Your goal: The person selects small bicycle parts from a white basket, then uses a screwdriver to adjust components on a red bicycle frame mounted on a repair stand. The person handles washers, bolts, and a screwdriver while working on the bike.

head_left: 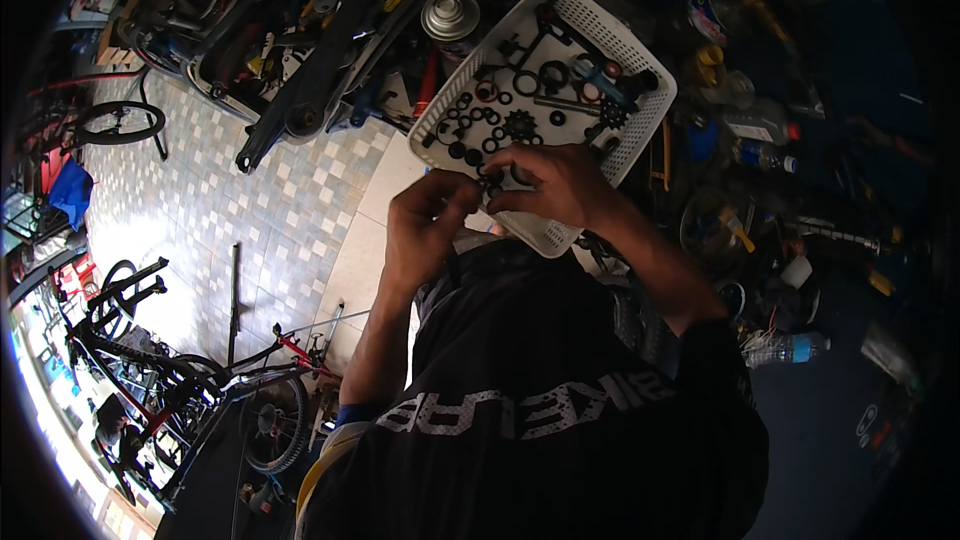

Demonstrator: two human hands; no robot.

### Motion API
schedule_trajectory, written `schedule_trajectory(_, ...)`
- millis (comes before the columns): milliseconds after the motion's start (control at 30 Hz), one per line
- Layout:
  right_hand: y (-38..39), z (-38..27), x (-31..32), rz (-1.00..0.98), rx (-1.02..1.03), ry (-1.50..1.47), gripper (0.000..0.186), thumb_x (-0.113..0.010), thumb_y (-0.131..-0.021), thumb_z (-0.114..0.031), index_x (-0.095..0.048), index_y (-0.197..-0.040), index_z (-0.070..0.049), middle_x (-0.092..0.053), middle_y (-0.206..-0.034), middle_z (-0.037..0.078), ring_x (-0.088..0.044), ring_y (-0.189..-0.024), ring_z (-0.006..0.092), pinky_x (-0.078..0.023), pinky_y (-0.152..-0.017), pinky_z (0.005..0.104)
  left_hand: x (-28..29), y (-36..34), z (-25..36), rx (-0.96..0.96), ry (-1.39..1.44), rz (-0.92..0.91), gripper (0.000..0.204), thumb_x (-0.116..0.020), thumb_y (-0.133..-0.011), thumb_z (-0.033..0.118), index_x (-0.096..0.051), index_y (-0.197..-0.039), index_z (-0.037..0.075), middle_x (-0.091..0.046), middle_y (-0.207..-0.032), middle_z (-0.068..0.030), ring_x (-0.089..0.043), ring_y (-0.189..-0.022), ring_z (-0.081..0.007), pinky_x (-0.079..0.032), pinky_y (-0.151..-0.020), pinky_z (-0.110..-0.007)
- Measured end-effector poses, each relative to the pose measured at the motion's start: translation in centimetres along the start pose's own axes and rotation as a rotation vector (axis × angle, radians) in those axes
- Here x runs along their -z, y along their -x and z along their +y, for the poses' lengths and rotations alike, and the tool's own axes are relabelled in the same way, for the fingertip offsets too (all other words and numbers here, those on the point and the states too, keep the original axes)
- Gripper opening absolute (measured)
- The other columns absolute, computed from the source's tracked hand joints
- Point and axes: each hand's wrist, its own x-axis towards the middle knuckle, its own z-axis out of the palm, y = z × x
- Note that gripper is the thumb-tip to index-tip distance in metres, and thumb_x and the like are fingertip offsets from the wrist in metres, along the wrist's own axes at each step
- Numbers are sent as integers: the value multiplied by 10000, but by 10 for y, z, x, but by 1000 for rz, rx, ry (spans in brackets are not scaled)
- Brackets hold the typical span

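A white perforated plastic basket [545, 236] lies in front of me, holding several dark rings [553, 74], a small toothed cog [520, 124] and other bicycle parts. Over its near left edge, my left hand [425, 225] is closed, thumb against bent fingers. My right hand [558, 185] reaches across the near end of the basket with thumb and forefinger curled toward the left fingertips. Between the two hands there seems to be a small dark piece, too small and shaded to name. The right palm hides some parts beneath it.
A spray can [450, 16] stands beyond the basket's left side, near a heap of bicycle frame parts [290, 90]. Plastic bottles [762, 125] and tools crowd the right. Bicycles [170, 370] stand at the lower left on the tiled floor [270, 200].
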Motion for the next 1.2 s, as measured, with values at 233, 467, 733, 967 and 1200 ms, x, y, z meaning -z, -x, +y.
schedule_trajectory(233,0,28,-32,-240,72,286,229,-690,-932,-312,-715,-1104,-163,-730,-864,39,-747,-835,246,-587,-732,417,23,-4,2,-100,107,123,149,-656,-1026,103,-685,-1101,-23,-749,-965,-82,-678,-827,-96,-542,-718,-252)
schedule_trajectory(467,-1,4,7,-118,-125,-169,261,-777,-907,-223,-723,-1151,-147,-587,-676,-11,-559,-574,94,-434,-546,290,24,3,2,-105,196,64,155,-676,-1002,62,-682,-1137,-15,-762,-1079,-97,-674,-856,-105,-541,-760,-256)
schedule_trajectory(733,6,7,14,152,121,-821,347,-850,-865,-130,-725,-1187,-95,-397,-622,-123,-314,-551,-5,-254,-526,213,9,5,21,-99,261,-1,134,-700,-966,28,-684,-1092,-16,-746,-1144,-135,-700,-935,-137,-563,-755,-276)
schedule_trajectory(967,7,4,12,209,163,-846,349,-844,-860,-95,-720,-1187,-79,-438,-653,-123,-317,-553,-13,-240,-512,210,3,4,33,-130,354,-53,155,-724,-961,55,-682,-1095,-12,-728,-1180,-155,-713,-959,-166,-576,-762,-286)
schedule_trajectory(1200,7,0,14,211,157,-904,343,-842,-863,-94,-719,-1183,-77,-460,-675,-123,-319,-555,-19,-248,-510,202,-4,6,38,-140,470,-121,183,-690,-943,-65,-673,-1122,-31,-683,-1239,-133,-673,-1086,-164,-555,-943,-306)
